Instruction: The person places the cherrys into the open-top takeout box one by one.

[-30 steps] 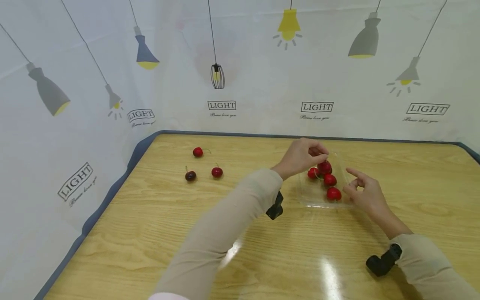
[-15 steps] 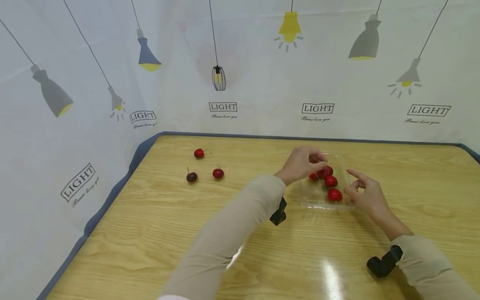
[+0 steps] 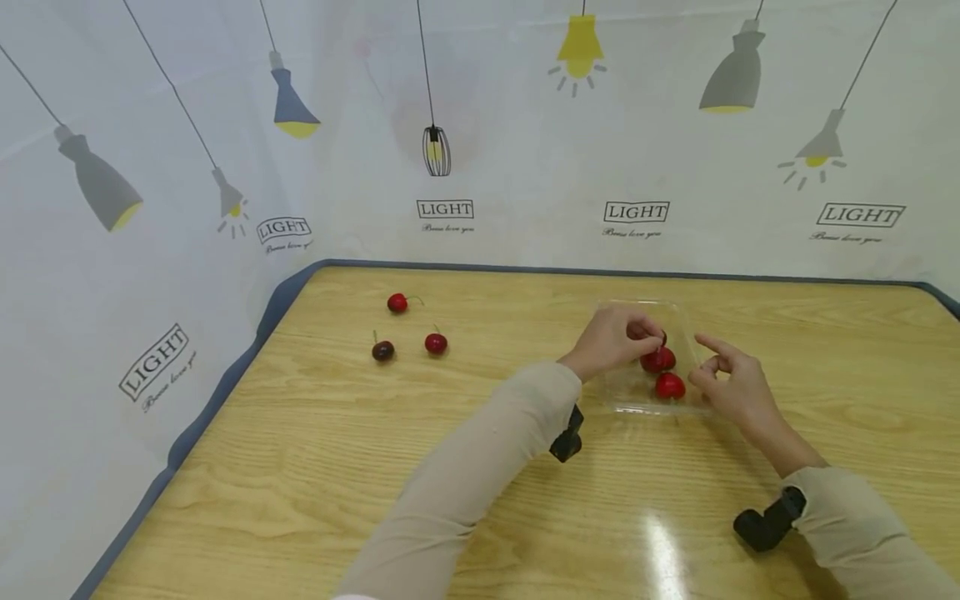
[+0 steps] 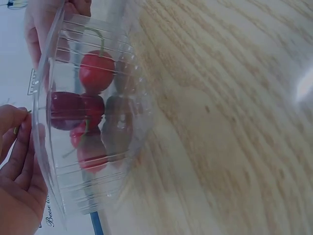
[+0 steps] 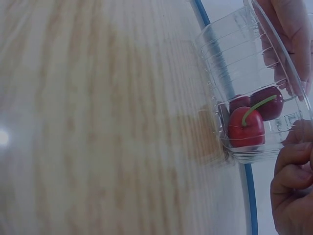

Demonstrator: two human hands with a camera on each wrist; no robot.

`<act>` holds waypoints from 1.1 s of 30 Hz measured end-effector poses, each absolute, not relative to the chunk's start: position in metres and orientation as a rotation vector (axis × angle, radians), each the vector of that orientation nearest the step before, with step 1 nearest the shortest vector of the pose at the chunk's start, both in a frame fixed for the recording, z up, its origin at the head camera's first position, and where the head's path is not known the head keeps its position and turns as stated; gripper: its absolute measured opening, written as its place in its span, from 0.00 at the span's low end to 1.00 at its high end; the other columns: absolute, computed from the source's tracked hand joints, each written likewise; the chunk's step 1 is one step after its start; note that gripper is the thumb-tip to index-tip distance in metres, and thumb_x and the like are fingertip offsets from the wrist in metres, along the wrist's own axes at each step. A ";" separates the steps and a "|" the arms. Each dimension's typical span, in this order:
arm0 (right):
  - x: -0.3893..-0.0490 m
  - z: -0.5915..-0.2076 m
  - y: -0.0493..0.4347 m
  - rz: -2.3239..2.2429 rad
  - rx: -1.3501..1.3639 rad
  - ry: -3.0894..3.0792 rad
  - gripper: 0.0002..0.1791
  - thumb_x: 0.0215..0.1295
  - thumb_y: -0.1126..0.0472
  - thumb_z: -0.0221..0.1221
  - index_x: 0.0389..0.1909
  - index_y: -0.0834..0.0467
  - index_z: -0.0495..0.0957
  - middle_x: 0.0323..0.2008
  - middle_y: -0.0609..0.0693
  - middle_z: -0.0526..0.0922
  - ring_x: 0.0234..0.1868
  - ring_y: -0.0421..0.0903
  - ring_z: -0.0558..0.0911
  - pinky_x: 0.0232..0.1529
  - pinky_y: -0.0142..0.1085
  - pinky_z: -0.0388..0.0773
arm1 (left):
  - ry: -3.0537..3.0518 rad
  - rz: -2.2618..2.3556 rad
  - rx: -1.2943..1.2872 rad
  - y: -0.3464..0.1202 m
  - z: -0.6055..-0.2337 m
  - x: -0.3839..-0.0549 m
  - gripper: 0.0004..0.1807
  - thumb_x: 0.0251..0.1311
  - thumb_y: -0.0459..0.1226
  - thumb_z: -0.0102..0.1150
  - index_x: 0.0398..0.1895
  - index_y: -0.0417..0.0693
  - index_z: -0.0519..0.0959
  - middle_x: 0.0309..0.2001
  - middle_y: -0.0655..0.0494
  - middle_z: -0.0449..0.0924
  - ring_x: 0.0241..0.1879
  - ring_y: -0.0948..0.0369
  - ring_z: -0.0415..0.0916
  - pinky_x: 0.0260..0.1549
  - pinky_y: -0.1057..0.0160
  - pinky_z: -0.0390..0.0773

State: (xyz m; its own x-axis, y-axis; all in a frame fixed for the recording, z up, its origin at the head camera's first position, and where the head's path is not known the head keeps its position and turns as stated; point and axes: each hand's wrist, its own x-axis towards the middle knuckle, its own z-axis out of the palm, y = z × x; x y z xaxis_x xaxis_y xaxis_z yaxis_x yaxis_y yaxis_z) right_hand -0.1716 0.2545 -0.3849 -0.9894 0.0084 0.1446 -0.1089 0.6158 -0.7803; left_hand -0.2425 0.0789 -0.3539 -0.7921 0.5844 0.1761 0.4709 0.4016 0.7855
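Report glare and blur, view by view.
Head: a bright streak of glare low on the wooden table, right of center. Left wrist: white glare at the right edge, pale highlights along the clear container's ridges. Right wrist: bright spot at the left edge, wood grain soft.

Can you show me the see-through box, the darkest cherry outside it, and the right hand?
See-through box (image 3: 626, 389): head view, on its bare floor.
Darkest cherry outside it (image 3: 382, 352): head view, middle of its dark skin.
Right hand (image 3: 738, 388): head view, middle of the hand.
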 end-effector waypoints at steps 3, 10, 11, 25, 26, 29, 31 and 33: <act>-0.171 -0.384 0.255 1.318 0.089 -2.700 0.28 0.57 0.70 0.50 0.60 0.71 0.57 0.21 0.50 0.70 0.17 0.36 0.66 0.17 0.29 0.65 | 2.534 1.335 0.949 0.079 -0.355 -0.242 0.05 0.55 0.35 0.57 0.32 0.45 0.80 0.30 0.60 0.79 0.27 0.73 0.72 0.28 0.80 0.69; -0.171 -0.385 0.256 1.311 0.091 -2.705 0.29 0.56 0.70 0.49 0.60 0.72 0.57 0.21 0.50 0.70 0.16 0.36 0.66 0.16 0.29 0.65 | 2.538 1.320 0.937 0.081 -0.359 -0.242 0.05 0.55 0.36 0.57 0.32 0.45 0.80 0.30 0.60 0.80 0.27 0.74 0.72 0.27 0.80 0.69; -0.171 -0.385 0.255 1.311 0.090 -2.705 0.29 0.56 0.70 0.49 0.60 0.72 0.57 0.21 0.50 0.69 0.16 0.36 0.66 0.16 0.29 0.65 | 2.536 1.320 0.938 0.081 -0.360 -0.242 0.05 0.55 0.35 0.57 0.32 0.44 0.80 0.30 0.59 0.80 0.27 0.74 0.72 0.27 0.80 0.69; -0.171 -0.385 0.255 1.312 0.087 -2.695 0.28 0.56 0.71 0.49 0.60 0.71 0.58 0.21 0.50 0.70 0.16 0.36 0.67 0.17 0.29 0.65 | 2.564 1.299 0.953 0.082 -0.364 -0.244 0.05 0.56 0.36 0.57 0.32 0.45 0.80 0.30 0.59 0.79 0.26 0.73 0.71 0.27 0.80 0.68; -0.171 -0.385 0.255 1.311 0.090 -2.694 0.28 0.55 0.71 0.49 0.60 0.71 0.58 0.21 0.50 0.70 0.17 0.36 0.67 0.17 0.29 0.65 | 2.564 1.299 0.954 0.082 -0.364 -0.245 0.05 0.56 0.36 0.57 0.32 0.45 0.80 0.30 0.59 0.79 0.26 0.73 0.71 0.27 0.80 0.68; -0.172 -0.386 0.254 1.308 0.090 -2.691 0.28 0.55 0.71 0.49 0.60 0.71 0.59 0.21 0.50 0.70 0.17 0.36 0.67 0.17 0.29 0.65 | 2.565 1.302 0.951 0.081 -0.365 -0.244 0.05 0.56 0.36 0.57 0.32 0.45 0.80 0.31 0.59 0.79 0.27 0.73 0.72 0.27 0.80 0.68; -0.172 -0.386 0.254 1.317 0.090 -2.689 0.29 0.55 0.71 0.49 0.60 0.70 0.58 0.21 0.50 0.70 0.17 0.36 0.67 0.17 0.29 0.65 | 2.567 1.302 0.947 0.081 -0.365 -0.244 0.05 0.56 0.36 0.56 0.33 0.45 0.80 0.31 0.59 0.80 0.27 0.73 0.72 0.27 0.80 0.68; -0.172 -0.385 0.254 1.317 0.088 -2.689 0.29 0.55 0.70 0.49 0.60 0.70 0.58 0.21 0.50 0.70 0.17 0.36 0.67 0.17 0.29 0.65 | 2.573 1.303 0.947 0.080 -0.366 -0.244 0.05 0.56 0.36 0.56 0.33 0.45 0.80 0.30 0.59 0.80 0.27 0.73 0.72 0.27 0.80 0.68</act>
